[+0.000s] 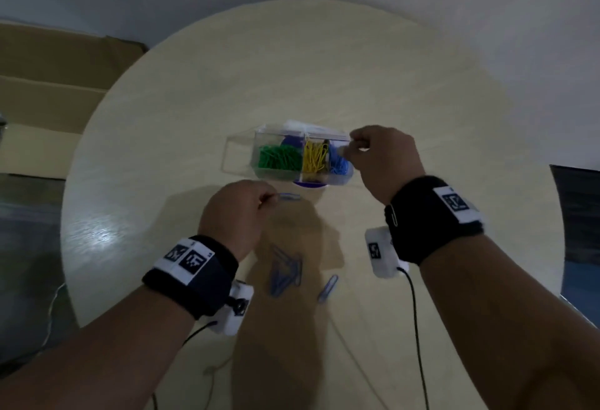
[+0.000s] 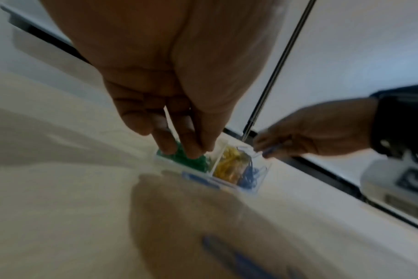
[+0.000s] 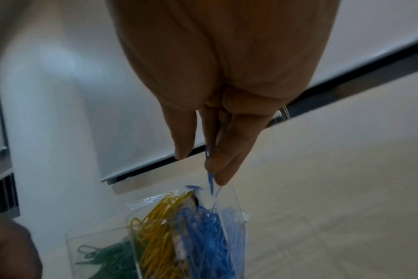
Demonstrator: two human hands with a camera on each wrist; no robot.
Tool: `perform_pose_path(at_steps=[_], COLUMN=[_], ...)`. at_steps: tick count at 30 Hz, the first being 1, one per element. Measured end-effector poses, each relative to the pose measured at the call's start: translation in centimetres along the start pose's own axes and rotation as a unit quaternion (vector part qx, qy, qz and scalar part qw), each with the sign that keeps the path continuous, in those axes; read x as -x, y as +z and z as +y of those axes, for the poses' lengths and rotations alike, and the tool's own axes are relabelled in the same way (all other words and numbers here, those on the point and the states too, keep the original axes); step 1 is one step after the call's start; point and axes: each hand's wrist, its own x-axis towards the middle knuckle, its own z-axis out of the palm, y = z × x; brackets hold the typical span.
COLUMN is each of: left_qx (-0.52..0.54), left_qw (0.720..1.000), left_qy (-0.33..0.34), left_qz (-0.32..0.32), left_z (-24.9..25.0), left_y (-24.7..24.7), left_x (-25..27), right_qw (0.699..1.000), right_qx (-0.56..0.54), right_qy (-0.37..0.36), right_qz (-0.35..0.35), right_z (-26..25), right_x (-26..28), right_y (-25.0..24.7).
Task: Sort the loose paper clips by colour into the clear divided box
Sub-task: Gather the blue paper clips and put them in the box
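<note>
Right hand (image 1: pixel 383 158) pinches a thin blue wire paper clip (image 3: pixel 210 181) between thumb and fingertips, held just above the blue compartment at the right end of the clear plastic divided box (image 1: pixel 242 156), so a release should drop it among its own colour. Green clips (image 1: pixel 279 158) fill the left compartment, yellow clips (image 1: pixel 315 156) the middle. Left hand (image 1: pixel 237 205) pinches another blue clip (image 1: pixel 289 197) just near of the box, likely waiting its turn. More loose blue clips (image 1: pixel 285 271) lie nearer on the round pale surface (image 1: pixel 162 150).
</note>
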Motion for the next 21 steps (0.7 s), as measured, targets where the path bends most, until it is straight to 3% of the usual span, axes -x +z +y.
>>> perform_pose_path(at_steps=[3,5,8,11,15,21], left_qx=[-0.072,-0.112,-0.144,-0.116,-0.025,-0.041], left_qw=[0.992,0.98,0.973,0.985,0.996,0.98], left_qy=[0.101,0.157,0.173,0.116,0.002,0.142], left_qz=[-0.04,-0.05,-0.052,-0.058,-0.081,-0.136], left_z=[-1.0,-1.1,-1.3,-1.6,-2.2,-2.3], left_y=[1.4,2.0,2.2,1.8,1.1,1.2], left_x=[0.3,0.0,-0.3,-0.1,0.6,5.3], right_qw=[0.999,0.997,0.977,0.946,0.956,0.975], right_qx=[0.002,0.018,0.067,0.118,0.133,0.106], right_qy=[-0.021,-0.066,-0.155,-0.194,-0.152,-0.044], right_qz=[0.046,0.035,-0.128,-0.233,-0.214,-0.192], right_z=[0.8,2.2,3.7,4.3,4.2,3.7], right_x=[2.2,5.1,10.6,14.3,15.7,15.7], right_y=[-0.5,0.2,2.9,5.7,7.1,7.0])
